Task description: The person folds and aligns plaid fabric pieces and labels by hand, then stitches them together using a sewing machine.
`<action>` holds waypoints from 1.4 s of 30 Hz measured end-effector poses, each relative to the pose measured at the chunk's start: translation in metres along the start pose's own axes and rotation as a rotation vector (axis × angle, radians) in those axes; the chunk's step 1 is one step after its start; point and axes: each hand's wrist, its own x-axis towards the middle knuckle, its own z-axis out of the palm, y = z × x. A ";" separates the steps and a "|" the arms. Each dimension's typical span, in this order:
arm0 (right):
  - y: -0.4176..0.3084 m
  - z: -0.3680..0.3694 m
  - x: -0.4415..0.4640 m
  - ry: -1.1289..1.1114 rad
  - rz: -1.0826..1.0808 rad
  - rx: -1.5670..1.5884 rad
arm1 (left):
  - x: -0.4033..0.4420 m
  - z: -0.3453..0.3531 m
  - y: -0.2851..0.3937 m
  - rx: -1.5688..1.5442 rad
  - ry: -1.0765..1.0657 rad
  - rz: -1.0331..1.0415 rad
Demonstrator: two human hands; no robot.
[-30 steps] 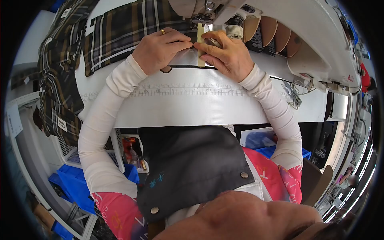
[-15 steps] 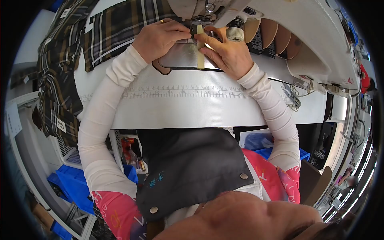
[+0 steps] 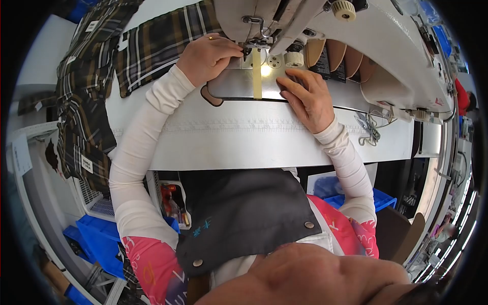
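Note:
Just left of the presser foot (image 3: 255, 44) of a white sewing machine (image 3: 406, 46), my left hand (image 3: 207, 58) has its fingers pressed together; what they pinch, if anything, is hidden. Behind that hand lies a plaid fabric piece (image 3: 162, 43) in black, brown and white. My right hand (image 3: 309, 99) rests at the right side of the shiny metal bed plate (image 3: 231, 84), fingers stretched out, holding nothing. Between the two hands a yellow tape strip (image 3: 257, 79) runs down the plate from the needle area.
More plaid fabric (image 3: 84, 101) hangs over the table's left edge. Thread snips (image 3: 370, 128) lie on the right of the white table (image 3: 229, 147), near a printed ruler. Brown curved card pieces (image 3: 335, 56) stand under the machine arm. Blue bins (image 3: 101, 244) are below.
My right hand has drawn back from the presser foot to the right and toward me. A lit spot now shows on the plate. My left hand stays by the foot.

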 end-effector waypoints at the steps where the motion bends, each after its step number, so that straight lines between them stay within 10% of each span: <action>1: 0.001 -0.001 0.002 -0.001 0.010 0.015 | 0.000 -0.004 0.001 -0.125 0.009 -0.201; 3: 0.004 -0.001 0.005 -0.001 0.011 0.027 | -0.002 -0.009 0.005 -0.384 0.035 -0.606; 6: 0.008 0.001 0.004 0.007 0.018 0.074 | -0.012 0.008 -0.004 0.241 -0.026 -0.547; 13: 0.013 -0.001 0.003 0.019 0.012 0.055 | -0.094 -0.063 0.061 -0.085 -0.367 -0.377; 20: 0.014 0.006 -0.001 0.046 0.011 0.062 | -0.079 -0.079 0.100 -0.149 0.036 -0.461; 42: -0.069 0.026 -0.004 -0.098 0.050 0.353 | -0.098 -0.027 0.137 -0.150 0.070 -0.483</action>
